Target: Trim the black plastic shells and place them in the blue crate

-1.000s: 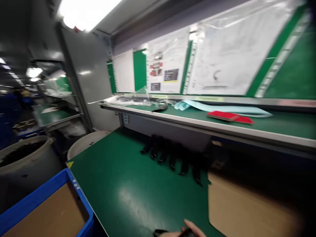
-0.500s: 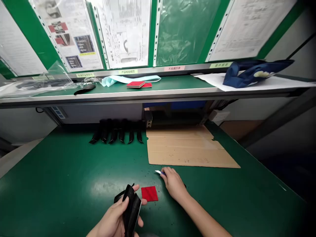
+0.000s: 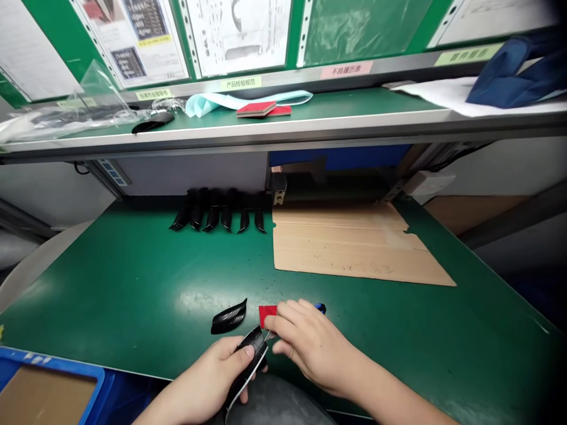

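Left hand: I am gripping a curved black piece (image 3: 248, 360) with a pale edge, low at 6 o'clock. My left hand (image 3: 204, 372) is closed around it, with the fingers curling narrowly behind it and the thumb pressing on its face.

Right hand: My right hand (image 3: 312, 345) is coming in from 4 o'clock and holding a slim blue-handled knife (image 3: 320, 308). My fingers (image 3: 283, 330) are closed narrowly around it, hiding most of the handle. Its small metal tip (image 3: 268, 335) is sitting just beside the curved black piece.

Nearby on the bench: A red square pad (image 3: 267, 314) is lying at 12 o'clock from my hands, partly under my right fingers. A second black curved piece (image 3: 229, 317) is lying on the bench mat at 10 o'clock, just beside my left hand.

Farther out: A row of six black combed pieces (image 3: 217, 217) is lying side by side at 11 o'clock. A flat cardboard sheet (image 3: 354, 248) is lying at 1 o'clock. A blue crate (image 3: 44, 367) lined with cardboard is sitting at 8 o'clock against the green bench mat (image 3: 133, 277).

Shelf: At 12 o'clock, a pale blue strip (image 3: 208, 104) and stacked red pads (image 3: 259, 109) are lying on the shelf. A navy cloth (image 3: 518, 74) is resting on white paper (image 3: 447, 94) at 2 o'clock.
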A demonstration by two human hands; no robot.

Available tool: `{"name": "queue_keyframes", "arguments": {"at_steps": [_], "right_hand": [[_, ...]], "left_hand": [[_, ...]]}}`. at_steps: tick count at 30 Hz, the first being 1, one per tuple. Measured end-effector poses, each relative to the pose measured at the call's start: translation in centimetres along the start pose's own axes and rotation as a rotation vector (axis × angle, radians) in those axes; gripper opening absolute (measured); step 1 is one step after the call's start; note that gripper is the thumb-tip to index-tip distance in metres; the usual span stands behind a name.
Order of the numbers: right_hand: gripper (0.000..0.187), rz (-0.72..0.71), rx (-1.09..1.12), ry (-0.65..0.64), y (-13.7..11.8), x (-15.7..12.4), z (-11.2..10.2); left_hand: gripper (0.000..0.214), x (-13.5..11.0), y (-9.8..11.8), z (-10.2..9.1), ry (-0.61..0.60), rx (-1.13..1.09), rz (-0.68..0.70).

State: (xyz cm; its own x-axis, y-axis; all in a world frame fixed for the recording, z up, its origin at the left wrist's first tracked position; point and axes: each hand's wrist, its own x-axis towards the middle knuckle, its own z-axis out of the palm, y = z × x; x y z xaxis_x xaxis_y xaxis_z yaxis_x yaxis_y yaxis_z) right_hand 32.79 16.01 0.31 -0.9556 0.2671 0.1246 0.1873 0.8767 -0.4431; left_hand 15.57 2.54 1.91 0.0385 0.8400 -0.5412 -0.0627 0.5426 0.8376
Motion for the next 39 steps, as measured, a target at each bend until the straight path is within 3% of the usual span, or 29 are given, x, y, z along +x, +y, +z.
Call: {"name": "queue_keyframes", "arguments": {"at_steps": [3,5,14,20,25,28,32,34,36,39], "right_hand": [[0.055,0.004,-0.115,-0.033,-0.1,0.3,0.5],[0.059,0.008,-0.173,-0.032,0.0,0.5,1.0],[0.055,-0.078,-0.241,-0.029,0.6,1.0,2.1],[0.047,-0.115,-0.228,-0.073,0.9,1.2,2.0],[0.052,-0.149,-0.189,-0.149,1.2,1.1,2.5],[0.053,-0.137,-0.026,-0.209,1.5,1.0,2.5],[0.054,-0.066,0.599,-0.333,2.4,0.8,2.0],[0.06,-0.009,0.814,-0.325,2.8,0.7,1.8],[0.063,0.043,0.863,-0.27,3.0,0.5,1.7],[0.06,0.103,0.762,-0.168,2.6,0.2,2.1]], "left_hand": [[0.044,-0.6,0.8,0.3,-0.047,0.035,0.003],[0.045,-0.9,1.2,0.5,-0.045,0.069,0.014],[0.046,-1.6,2.1,1.0,0.019,0.199,0.057],[0.041,-1.4,1.6,1.1,0.057,0.335,0.037],[0.04,-1.1,1.0,1.1,0.098,0.386,0.024],[0.041,-1.0,0.8,1.1,0.11,0.385,0.026],[0.039,-1.0,0.8,1.0,0.143,0.388,0.042],[0.039,-1.1,0.7,0.8,0.177,0.426,0.028],[0.042,-1.1,0.4,0.6,0.197,0.426,0.005],[0.052,-1.2,-0.3,0.3,0.26,0.317,-0.064]]}}
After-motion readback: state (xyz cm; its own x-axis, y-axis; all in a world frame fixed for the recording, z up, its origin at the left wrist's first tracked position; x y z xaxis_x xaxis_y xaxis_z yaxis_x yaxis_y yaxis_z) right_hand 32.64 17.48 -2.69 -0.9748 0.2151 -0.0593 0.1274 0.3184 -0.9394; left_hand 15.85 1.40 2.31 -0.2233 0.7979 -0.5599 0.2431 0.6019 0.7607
